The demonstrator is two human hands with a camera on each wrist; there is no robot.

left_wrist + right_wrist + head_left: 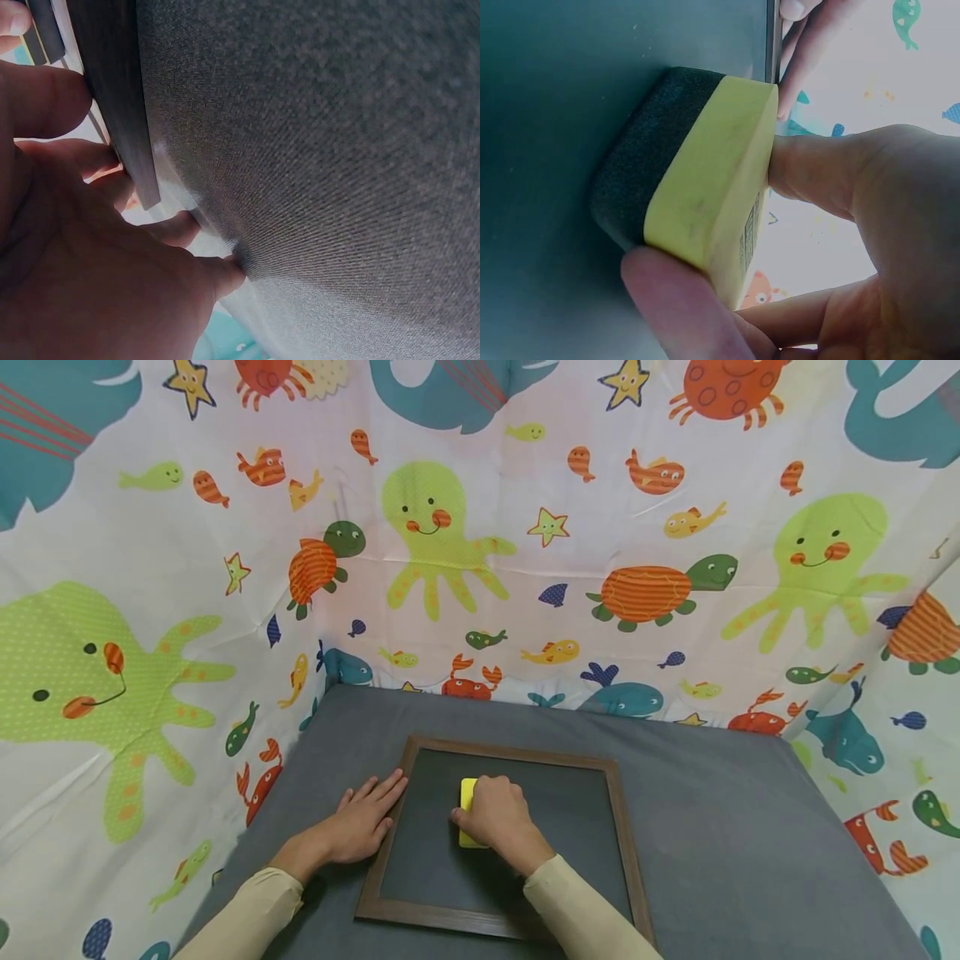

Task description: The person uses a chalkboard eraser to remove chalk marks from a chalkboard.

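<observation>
A chalkboard (pixel 555 843) in a brown wooden frame (pixel 517 751) lies flat in the head view. My right hand (pixel 501 814) grips a board eraser (pixel 467 793) over the board's middle. In the right wrist view the eraser (pixel 705 165) has a yellow back and a dark felt side facing the board, with thumb and fingers around its edges. My left hand (pixel 360 822) rests at the frame's left side, fingers extended. Seen from the left wrist, that hand (pixel 112 262) touches the frame's edge (pixel 112 90) and the grey cloth.
Grey cloth (pixel 720 835) covers the table under the board. Behind and at both sides hang white curtains (pixel 480 643) printed with sea animals. A few pale specks (pixel 635 28) show on the board surface in the right wrist view.
</observation>
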